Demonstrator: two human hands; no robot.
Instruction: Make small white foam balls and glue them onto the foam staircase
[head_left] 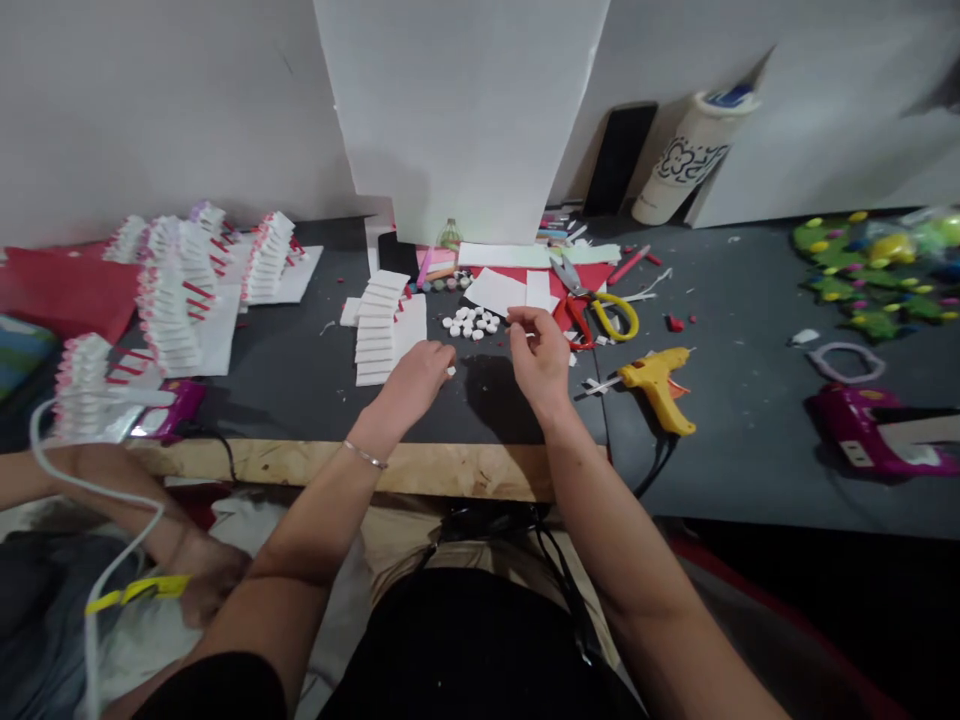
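Note:
My left hand [422, 378] is closed, its fingertips pinched on a small white piece [451, 371]. Just above the dark tabletop, my right hand [541, 352] is loosely curled with a gap between thumb and fingers; I see nothing in it. Between and beyond my hands lies a pile of small round white pieces [471, 322]. Left of them, a stepped row of white folded strips [377, 330] rests partly on a white card [409, 328]. White paper pieces [495, 292] and red-and-yellow-handled scissors [615, 318] lie beyond my right hand.
A yellow glue gun [660, 385] lies at right, near a purple device [877, 430]. Several finished-looking white stepped models [172, 300] stand at left. A tumbler [694, 155] and a black phone [619, 160] lean at the back. Another person's hand [214, 575] is at lower left.

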